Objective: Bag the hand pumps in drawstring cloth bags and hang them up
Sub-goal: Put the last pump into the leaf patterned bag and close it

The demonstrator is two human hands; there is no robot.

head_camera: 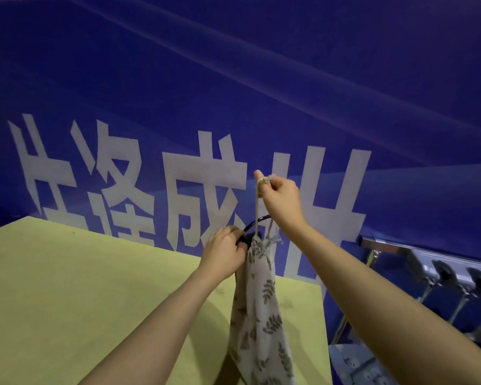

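Note:
A pale drawstring cloth bag with a dark leaf print hangs upright above the table, long and full. A black curved hose or handle of the hand pump sticks out of its gathered mouth. My left hand grips the bag's neck and the black part at the mouth. My right hand is raised above it and pinches the beige drawstring, which is looped round a finger and pulled taut upward. The pump's body is hidden inside the bag.
A yellow-green table lies below the bag, ending at the right near the bag. Behind is a blue wall banner with large white characters. At the right, a metal rail carries several hooks. A blue patterned thing lies lower right.

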